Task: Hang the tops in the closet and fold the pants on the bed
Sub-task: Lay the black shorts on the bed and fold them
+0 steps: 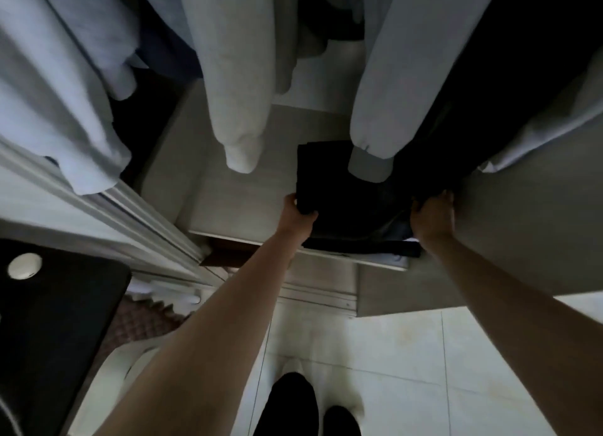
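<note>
A folded black garment (355, 200), likely pants, lies on the pale closet shelf (235, 190) under the hanging clothes. My left hand (298, 215) grips its left front corner. My right hand (434, 215) grips its right front edge. The garment's front edge overhangs the shelf lip a little. Above it hang several tops: a white sleeve (235, 86), a light blue cuffed sleeve (381, 115) that dangles over the black garment, and pale blue tops (58, 93) at the left. A black hanging garment (509, 76) hides the folded one's far right part.
The closet's sliding-door track (107, 213) runs diagonally at the left. A black object with a white round spot (58, 321) sits at the lower left. Pale floor tiles (424, 354) and my dark-clad legs and feet (306, 409) are below. A closet side panel (528, 233) stands at the right.
</note>
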{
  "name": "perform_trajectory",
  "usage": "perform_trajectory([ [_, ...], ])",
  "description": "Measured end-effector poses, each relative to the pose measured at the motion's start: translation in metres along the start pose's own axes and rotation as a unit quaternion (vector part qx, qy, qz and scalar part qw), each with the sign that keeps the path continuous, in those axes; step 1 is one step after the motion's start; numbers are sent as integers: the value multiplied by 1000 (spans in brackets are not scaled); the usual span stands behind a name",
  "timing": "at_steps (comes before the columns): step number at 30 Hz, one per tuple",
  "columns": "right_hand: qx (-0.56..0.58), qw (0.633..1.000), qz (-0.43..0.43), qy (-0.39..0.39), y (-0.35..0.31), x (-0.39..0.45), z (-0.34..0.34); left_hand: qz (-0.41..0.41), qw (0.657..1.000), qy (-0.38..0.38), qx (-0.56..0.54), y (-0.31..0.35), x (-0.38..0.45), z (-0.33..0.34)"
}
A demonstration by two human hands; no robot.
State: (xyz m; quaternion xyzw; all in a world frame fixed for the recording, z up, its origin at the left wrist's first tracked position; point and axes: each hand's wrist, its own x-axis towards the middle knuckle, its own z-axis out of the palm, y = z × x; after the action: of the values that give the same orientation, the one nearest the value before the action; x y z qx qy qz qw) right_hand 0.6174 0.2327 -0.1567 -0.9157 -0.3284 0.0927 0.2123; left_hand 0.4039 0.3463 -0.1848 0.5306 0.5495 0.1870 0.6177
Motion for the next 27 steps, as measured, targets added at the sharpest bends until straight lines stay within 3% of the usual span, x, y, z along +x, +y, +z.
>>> perform_trajectory([
  [2, -36, 998, 33, -48, 13, -4, 10, 19, 998, -42, 40, -19, -2, 4],
  [5, -25, 999, 9, -34, 18, -16, 14, 77, 996, -47, 29, -37, -6, 2],
  [11, 10, 999, 17, -32, 21, -23, 11, 54, 996, -10, 70, -36, 0, 7],
  [17, 96, 988, -33, 115, 18, -25, -1, 202, 977, 48, 52, 4, 9, 28],
  [19, 91, 991, 3, 102, 23, -29, 2, 214, 973, 47, 73, 7, 17, 29],
  [22, 15, 998, 46, 29, 26, -38, 8, 155, 972, 24, 176, -10, 16, 19],
  [25, -87, 995, -44, 14, 26, -53, 10, 195, 939, 24, 281, -34, -2, 11],
  [27, -129, 988, -85, -3, 30, -60, 11, 261, 894, 22, 365, -43, -11, 9],
])
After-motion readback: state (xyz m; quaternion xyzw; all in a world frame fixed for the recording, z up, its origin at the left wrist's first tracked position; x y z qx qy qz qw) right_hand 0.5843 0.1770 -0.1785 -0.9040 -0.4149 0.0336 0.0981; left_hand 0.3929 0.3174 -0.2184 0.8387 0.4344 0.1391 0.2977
